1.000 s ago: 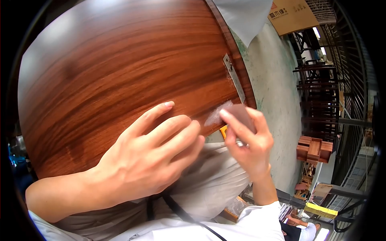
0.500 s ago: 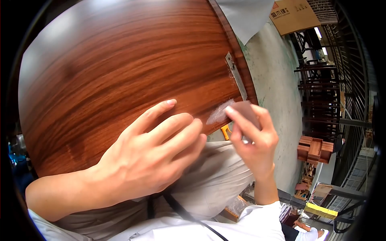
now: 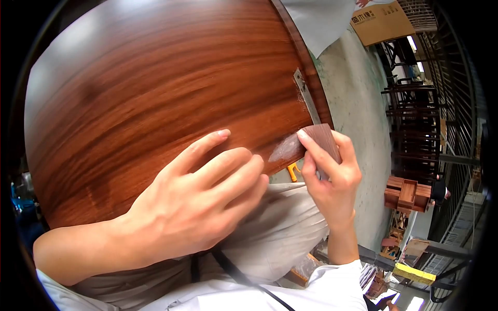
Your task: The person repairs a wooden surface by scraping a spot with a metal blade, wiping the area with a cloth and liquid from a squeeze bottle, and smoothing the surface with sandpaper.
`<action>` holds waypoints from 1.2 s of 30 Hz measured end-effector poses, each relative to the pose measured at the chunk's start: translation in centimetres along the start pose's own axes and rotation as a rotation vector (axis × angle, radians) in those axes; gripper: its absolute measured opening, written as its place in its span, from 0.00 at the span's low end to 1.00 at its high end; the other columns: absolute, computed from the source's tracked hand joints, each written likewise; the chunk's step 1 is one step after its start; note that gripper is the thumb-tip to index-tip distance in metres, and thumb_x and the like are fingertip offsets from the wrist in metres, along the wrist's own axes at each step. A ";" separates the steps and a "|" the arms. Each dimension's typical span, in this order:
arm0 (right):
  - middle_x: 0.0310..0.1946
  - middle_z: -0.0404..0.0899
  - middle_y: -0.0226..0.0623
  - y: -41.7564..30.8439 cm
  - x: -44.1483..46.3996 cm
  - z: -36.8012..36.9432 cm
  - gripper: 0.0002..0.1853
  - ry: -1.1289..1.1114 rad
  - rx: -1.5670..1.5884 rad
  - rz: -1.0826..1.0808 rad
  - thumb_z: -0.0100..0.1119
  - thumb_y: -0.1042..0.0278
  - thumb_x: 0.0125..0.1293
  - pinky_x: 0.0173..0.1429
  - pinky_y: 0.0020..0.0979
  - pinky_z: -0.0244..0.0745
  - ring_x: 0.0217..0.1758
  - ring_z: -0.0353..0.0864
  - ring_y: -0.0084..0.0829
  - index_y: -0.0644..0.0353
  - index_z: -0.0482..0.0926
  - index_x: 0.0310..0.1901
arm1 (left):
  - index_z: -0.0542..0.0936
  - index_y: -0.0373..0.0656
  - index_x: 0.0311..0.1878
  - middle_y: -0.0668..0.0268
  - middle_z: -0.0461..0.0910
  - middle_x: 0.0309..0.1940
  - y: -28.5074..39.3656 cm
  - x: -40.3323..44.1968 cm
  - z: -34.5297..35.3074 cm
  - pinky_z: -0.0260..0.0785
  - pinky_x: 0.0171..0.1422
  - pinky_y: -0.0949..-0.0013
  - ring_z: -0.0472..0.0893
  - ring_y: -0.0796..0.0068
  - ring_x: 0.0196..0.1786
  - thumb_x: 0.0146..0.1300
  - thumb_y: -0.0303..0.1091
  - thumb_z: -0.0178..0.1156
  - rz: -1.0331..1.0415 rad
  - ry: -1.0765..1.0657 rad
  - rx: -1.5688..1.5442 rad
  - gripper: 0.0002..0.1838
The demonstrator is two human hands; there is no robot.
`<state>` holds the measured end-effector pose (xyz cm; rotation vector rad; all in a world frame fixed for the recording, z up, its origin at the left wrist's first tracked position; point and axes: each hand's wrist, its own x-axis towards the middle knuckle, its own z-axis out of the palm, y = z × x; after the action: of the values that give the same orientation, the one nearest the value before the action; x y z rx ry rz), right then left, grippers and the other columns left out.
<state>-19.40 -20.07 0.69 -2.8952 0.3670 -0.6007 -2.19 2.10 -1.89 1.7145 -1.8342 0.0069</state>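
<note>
A glossy, reddish-brown wooden panel (image 3: 171, 93) with dark grain fills the left and middle of the view. My left hand (image 3: 192, 197) rests over its near edge, index finger stretched out and the others loosely bent, holding nothing. Pinched between the thumb and fingers of my right hand (image 3: 334, 179) is a small brown wooden block (image 3: 322, 139), at the panel's near right corner. Beside the block, a whitish scuffed patch (image 3: 285, 149) marks the panel. A thin metal strip (image 3: 307, 97) lies along the right edge, its near end close to the block.
A yellow-handled tool (image 3: 292, 172) shows below the panel's edge. Grey sheeting (image 3: 319, 23) and a cardboard box (image 3: 381, 23) are at the top right. Dark wooden frames (image 3: 415, 124), a reddish wooden box (image 3: 407, 194) and a yellow bar (image 3: 414, 273) stand beyond the floor.
My right hand and the wooden block have shifted slightly right, baring more of the whitish patch. My left hand has hardly moved. The person at the bottom right is now mostly out of view.
</note>
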 end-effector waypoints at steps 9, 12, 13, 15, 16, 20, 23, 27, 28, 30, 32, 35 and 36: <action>0.56 0.83 0.43 -1.5 -0.2 0.4 0.28 -0.054 0.134 -0.007 0.70 0.84 0.58 0.51 0.39 0.89 0.48 0.91 0.41 0.49 0.94 0.60 | 0.90 0.44 0.61 0.60 0.84 0.64 0.0 0.0 -0.1 0.72 0.82 0.42 0.84 0.59 0.66 0.53 0.32 0.74 -0.002 -0.009 -0.002 0.28; 0.57 0.83 0.42 -1.2 -0.7 0.5 0.29 -0.048 0.144 -0.018 0.70 0.83 0.57 0.52 0.39 0.90 0.49 0.92 0.42 0.48 0.93 0.61 | 0.90 0.44 0.61 0.60 0.84 0.63 -0.1 0.1 0.0 0.72 0.82 0.42 0.84 0.59 0.66 0.54 0.32 0.74 -0.001 -0.003 0.001 0.28; 0.57 0.83 0.42 -0.1 -0.7 0.5 0.29 -0.010 0.098 0.029 0.71 0.83 0.57 0.52 0.39 0.90 0.49 0.92 0.42 0.48 0.93 0.61 | 0.90 0.44 0.61 0.60 0.84 0.63 -0.1 0.0 0.1 0.72 0.82 0.42 0.84 0.59 0.66 0.53 0.32 0.74 0.000 -0.003 -0.004 0.28; 0.57 0.83 0.42 0.1 -0.8 0.4 0.29 0.019 -0.002 0.051 0.72 0.83 0.57 0.52 0.39 0.90 0.50 0.92 0.42 0.48 0.93 0.61 | 0.90 0.44 0.61 0.60 0.84 0.63 -0.2 0.0 -0.1 0.72 0.82 0.42 0.84 0.59 0.66 0.53 0.32 0.74 -0.005 0.001 0.000 0.28; 0.57 0.84 0.42 -0.5 -0.9 0.3 0.29 -0.001 0.038 -0.003 0.71 0.83 0.57 0.52 0.39 0.90 0.49 0.92 0.42 0.49 0.93 0.61 | 0.90 0.44 0.61 0.60 0.84 0.63 -0.2 0.0 -0.1 0.72 0.82 0.42 0.84 0.59 0.66 0.53 0.32 0.74 -0.008 -0.001 -0.001 0.28; 0.57 0.84 0.41 -0.1 -1.2 0.3 0.30 0.026 0.027 0.009 0.70 0.85 0.56 0.52 0.39 0.91 0.50 0.93 0.42 0.49 0.94 0.60 | 0.90 0.44 0.62 0.59 0.84 0.63 -0.1 0.1 0.0 0.72 0.82 0.42 0.85 0.59 0.66 0.52 0.32 0.74 -0.004 -0.004 -0.009 0.29; 0.57 0.84 0.41 -0.8 -1.2 0.1 0.28 -0.006 0.049 -0.045 0.70 0.85 0.57 0.51 0.38 0.91 0.50 0.93 0.41 0.49 0.94 0.59 | 0.90 0.44 0.62 0.59 0.84 0.63 -0.2 0.0 0.1 0.72 0.82 0.42 0.85 0.59 0.66 0.52 0.32 0.74 0.002 0.002 0.003 0.29; 0.57 0.84 0.40 -0.5 -1.5 -0.1 0.28 0.002 0.019 -0.031 0.70 0.84 0.57 0.51 0.38 0.91 0.50 0.93 0.41 0.49 0.94 0.59 | 0.90 0.44 0.62 0.59 0.84 0.64 0.1 -0.1 0.1 0.72 0.82 0.41 0.84 0.59 0.66 0.52 0.31 0.75 -0.004 -0.009 -0.008 0.29; 0.57 0.84 0.40 -0.2 -1.4 0.0 0.28 0.030 -0.028 -0.022 0.70 0.84 0.57 0.51 0.38 0.91 0.50 0.93 0.41 0.49 0.94 0.59 | 0.90 0.44 0.62 0.59 0.84 0.64 0.2 -0.2 0.0 0.72 0.82 0.41 0.84 0.59 0.66 0.52 0.31 0.75 -0.006 -0.010 -0.007 0.29; 0.57 0.84 0.40 -1.0 -1.8 -0.4 0.27 -0.014 0.034 -0.056 0.71 0.83 0.57 0.51 0.39 0.91 0.49 0.93 0.42 0.48 0.94 0.59 | 0.90 0.44 0.62 0.59 0.84 0.64 0.5 -0.3 0.1 0.72 0.82 0.41 0.84 0.59 0.66 0.52 0.31 0.75 -0.010 -0.017 -0.008 0.29; 0.56 0.84 0.40 -1.1 -1.8 -0.6 0.27 -0.024 0.042 -0.063 0.71 0.83 0.57 0.50 0.39 0.92 0.49 0.93 0.42 0.48 0.94 0.59 | 0.90 0.44 0.62 0.60 0.84 0.64 0.7 -0.4 0.0 0.72 0.82 0.41 0.84 0.59 0.66 0.53 0.31 0.75 -0.014 -0.022 -0.006 0.29; 0.57 0.84 0.39 -1.4 -2.1 -0.7 0.28 -0.021 0.025 -0.056 0.71 0.84 0.57 0.50 0.38 0.92 0.49 0.93 0.41 0.48 0.94 0.59 | 0.90 0.44 0.63 0.60 0.84 0.64 1.1 -0.5 0.0 0.72 0.83 0.41 0.84 0.59 0.66 0.53 0.31 0.75 -0.014 -0.023 -0.015 0.29; 0.57 0.84 0.39 -1.5 -2.3 -0.8 0.28 -0.021 0.021 -0.054 0.71 0.84 0.57 0.50 0.38 0.92 0.49 0.93 0.41 0.47 0.94 0.59 | 0.90 0.44 0.63 0.60 0.84 0.64 1.2 -0.6 0.1 0.72 0.82 0.41 0.84 0.59 0.66 0.53 0.31 0.75 -0.019 -0.026 -0.014 0.30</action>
<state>-21.48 -18.13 0.83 -2.8972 0.2794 -0.5786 -3.38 2.80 -1.71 1.7301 -1.8328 -0.0358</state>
